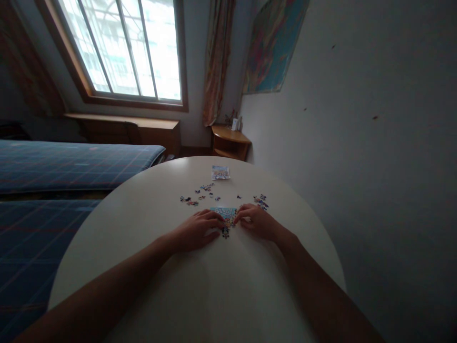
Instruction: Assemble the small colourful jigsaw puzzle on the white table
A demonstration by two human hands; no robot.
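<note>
A partly assembled jigsaw puzzle (pixel 223 211) with a light blue upper part lies flat on the white round table (pixel 214 295). My left hand (pixel 195 231) rests at its left side, fingers stretched over the edge and thumb apart. At the right edge, my right hand (pixel 257 221) has its fingers bent and drawn together at the tips; whatever they pinch is too small to make out. Just below the puzzle, between both hands, sit some joined jigsaw pieces (pixel 225 232). My fingers hide part of the puzzle.
Loose jigsaw pieces (pixel 189 201) are scattered beyond my left hand, with another cluster (pixel 262 202) beyond my right. A small picture packet (pixel 220 172) lies near the table's far edge. A bed with a plaid cover (pixel 71 164) stands left; a wall (pixel 374 190) rises right.
</note>
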